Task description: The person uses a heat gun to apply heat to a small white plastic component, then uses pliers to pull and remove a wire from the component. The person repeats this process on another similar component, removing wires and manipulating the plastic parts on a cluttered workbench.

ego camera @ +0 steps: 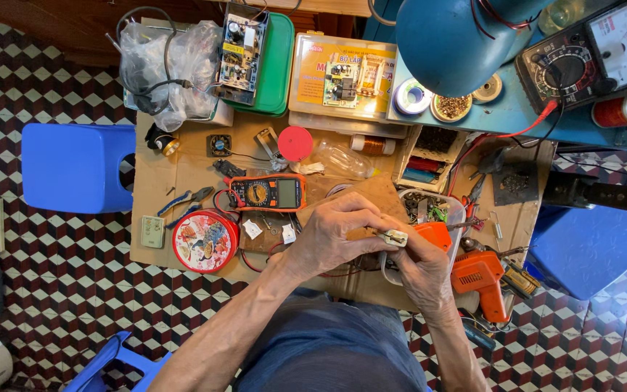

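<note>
Left hand (335, 236): grip pinched on a small beige plastic component (393, 237), held above the cardboard-covered counter (183, 170).
Right hand (422, 265): fingers clasp the same component from below.
Nearby: orange-edged digital multimeter (268, 192); round red printed tin (205, 240); orange plastic soldering gun (482, 279).

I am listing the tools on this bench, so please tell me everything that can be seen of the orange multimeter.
The orange multimeter lies flat on the brown cardboard sheet, its long side running left to right. It has an orange outer shell, a dark face, a round dial at its middle and a small greyish display. Thin leads trail beside it. It lies above the round red tin, and neither hand touches it.
</note>
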